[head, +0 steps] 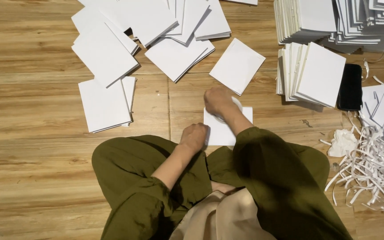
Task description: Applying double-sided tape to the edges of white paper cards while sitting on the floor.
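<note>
**Pressing a white card flat on the wooden floor**

Olive-green sleeves nearest the lens. Left hand [194, 136]: closed to a loose fist, pinning the near left edge of the flat white rectangular card [221, 130] on the wooden plank floor [32, 111]. Right hand [219, 102]: curled over a small white round object [236, 104], pressing on the card's far edge. Best done with steady pressure, card held square. Loose white cards [105, 58] lie beyond.

floor [32, 111]: wood planks, low sheen
sheets [105, 104]: matt white paper
phone [350, 86]: glossy black
sleeves [272, 155]: olive cloth
</note>
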